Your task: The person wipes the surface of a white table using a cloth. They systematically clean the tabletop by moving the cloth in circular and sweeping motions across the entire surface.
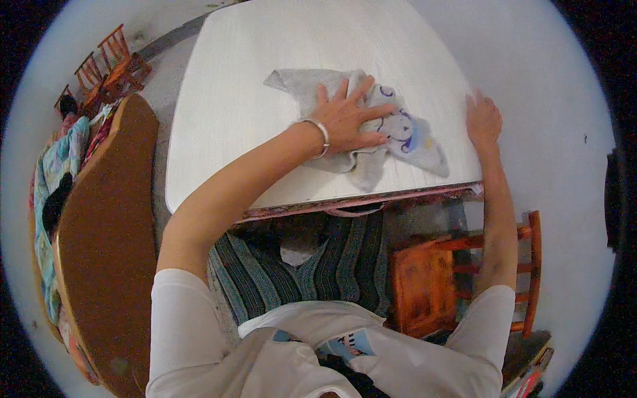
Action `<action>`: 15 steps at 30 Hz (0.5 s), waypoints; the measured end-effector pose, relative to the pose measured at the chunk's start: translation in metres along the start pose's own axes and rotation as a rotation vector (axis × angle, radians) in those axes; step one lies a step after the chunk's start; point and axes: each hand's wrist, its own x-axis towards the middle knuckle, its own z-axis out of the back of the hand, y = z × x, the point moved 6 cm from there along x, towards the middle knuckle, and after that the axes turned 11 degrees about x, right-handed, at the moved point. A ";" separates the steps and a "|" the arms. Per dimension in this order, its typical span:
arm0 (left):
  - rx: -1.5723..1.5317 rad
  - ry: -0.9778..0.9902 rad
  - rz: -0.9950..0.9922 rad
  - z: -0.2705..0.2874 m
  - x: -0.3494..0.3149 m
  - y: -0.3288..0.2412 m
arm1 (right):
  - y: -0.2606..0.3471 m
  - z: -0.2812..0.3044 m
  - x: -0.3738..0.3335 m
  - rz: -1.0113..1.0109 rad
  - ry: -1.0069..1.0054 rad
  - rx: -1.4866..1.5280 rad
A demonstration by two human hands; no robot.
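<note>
One hand, the person's left (pixel 350 119), lies palm down near the upper middle of the frame, its fingers spread wide and its palm flat on a crumpled, pale grey cloth (pixel 419 154) with a purple-blue line drawing and a light blue patch. It presses on the cloth without closing round it. A silver-coloured, rounded bracelet (pixel 323 136) circles that wrist.

The cloth lies on a white, faintly streaked table (pixel 232 126) with rounded corners. One flap stretches to the left of the fingers; folds bunch up beneath and below the palm, and another end reaches toward the table's right side.

At the right of the frame, the right hand (pixel 485 121) is at the table's right edge, near a plain whitish wall (pixel 557 152). Its fingers are slightly bent and close together; whether they have hold of the edge cannot be told. It is well apart from the cloth.

Along the table's near side runs a pinkish strip (pixel 285 213). Below it, in the lower middle, dark and grey-green striped fabric (pixel 352 259) covers the person's legs, with a white short-sleeved shirt (pixel 179 318) nearer the lower edge. A glossy orange-brown wooden chair (pixel 423 285) stands at the lower right.

On the left are a tall brown panel with a curved top (pixel 109 245) and, beyond it, a turquoise patterned textile (pixel 56 159). Reddish-brown wooden chairs (pixel 123 69) stand in the upper left.
</note>
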 end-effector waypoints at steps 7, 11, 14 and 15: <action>-0.018 0.027 0.231 0.019 -0.124 0.059 | 0.188 0.066 -0.076 0.756 -0.092 0.554; 0.062 0.104 0.434 0.024 -0.199 0.079 | 0.250 0.055 -0.106 0.861 0.167 0.532; 0.171 0.098 0.511 0.025 -0.230 0.083 | 0.199 0.022 -0.063 0.753 0.138 0.548; 0.170 0.103 0.525 0.024 -0.239 0.085 | 0.175 0.010 -0.045 0.641 0.179 0.546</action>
